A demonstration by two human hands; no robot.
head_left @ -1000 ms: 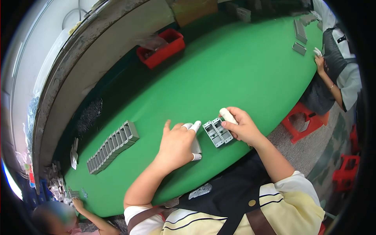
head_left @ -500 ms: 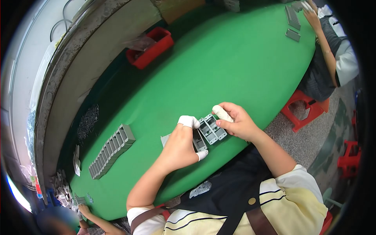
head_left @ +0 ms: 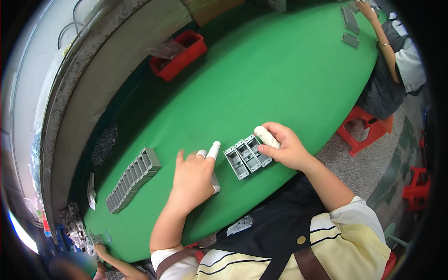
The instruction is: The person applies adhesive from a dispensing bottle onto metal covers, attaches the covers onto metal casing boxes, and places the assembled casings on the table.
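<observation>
Three small grey open-topped boxes (head_left: 248, 157) with corner holes stand side by side on the green table. My right hand (head_left: 285, 148), a white covering on one finger, is closed on the box at the right end of this row. To the left of the row, my left hand (head_left: 193, 176) is palm down, fingers spread, with white covers on several fingertips. A grey piece (head_left: 215, 179) shows between its thumb and index finger, mostly hidden beneath the hand.
A long row of grey boxes (head_left: 133, 181) stands to the left. A red bin (head_left: 179, 56) holding a plastic bag is at the far side, and a pile of small metal parts (head_left: 105, 143) lies left. Co-workers' hands (head_left: 368, 11) are at the table's ends, near more grey boxes (head_left: 350, 19).
My left hand has let go of the leftmost box, now flush with the other two, and moved left over another grey piece. My right hand has stayed at the row's right end.
</observation>
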